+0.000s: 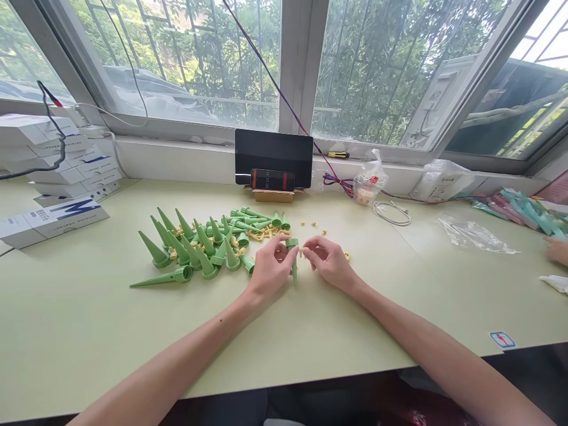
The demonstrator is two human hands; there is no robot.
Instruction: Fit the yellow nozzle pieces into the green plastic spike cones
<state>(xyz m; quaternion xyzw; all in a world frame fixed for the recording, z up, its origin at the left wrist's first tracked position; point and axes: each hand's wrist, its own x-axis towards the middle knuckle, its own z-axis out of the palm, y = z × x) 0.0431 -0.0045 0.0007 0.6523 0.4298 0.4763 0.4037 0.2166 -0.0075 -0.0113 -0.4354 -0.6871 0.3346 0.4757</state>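
My left hand (270, 269) is closed round a green cone spike (293, 260), holding it upright with its wide end up and its tip down on the pale green table (310, 331). My right hand (328, 260) pinches a small yellow piece (302, 252) against the side of the spike's top. To the left lies a pile of green cone spikes (199, 245), some standing, some lying flat, mixed with small yellow parts (261, 235). A few loose yellow parts (314, 225) lie behind my hands.
A dark tablet (274, 157) and a phone (272, 179) stand at the back under the window. White boxes (62, 171) are stacked far left. Plastic bags (474, 234), a white cable (393, 213) and coloured packets (519, 210) lie right. Another person's hand (558, 250) shows at the right edge.
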